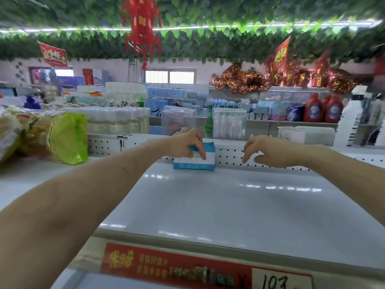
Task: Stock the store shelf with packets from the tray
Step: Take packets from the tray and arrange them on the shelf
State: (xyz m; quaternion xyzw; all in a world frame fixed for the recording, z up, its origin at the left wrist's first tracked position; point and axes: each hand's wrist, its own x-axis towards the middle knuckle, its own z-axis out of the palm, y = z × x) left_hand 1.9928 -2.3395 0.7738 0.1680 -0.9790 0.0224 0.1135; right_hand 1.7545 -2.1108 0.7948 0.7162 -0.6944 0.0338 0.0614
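Your left hand point(185, 142) grips the blue-and-white soft plastic packet point(195, 163) from above, fingers curled down over its front face. The packet stands upright at twelve o'clock on the glossy white metal shelf point(208, 205), its back seemingly against the white perforated back panel point(229, 158). Your right hand point(264, 152) hovers at three o'clock of the packet, fingers loose and hanging, holding nothing. To finish this placement well, I judge you should set the packet's bottom edge flat on the shelf, label forward, and let go only once it stands without leaning; the free hand can steady its right side. A soft packet may slump forward on so slick a surface. The tray is out of view. At nine o'clock lies a clear bag with a lime-green end point(66, 138), and at six o'clock runs the red price strip point(177, 265). Beyond are blurred shelves of tissue packs and red detergent bottles point(323, 111), under a ceiling hung with green leaves.
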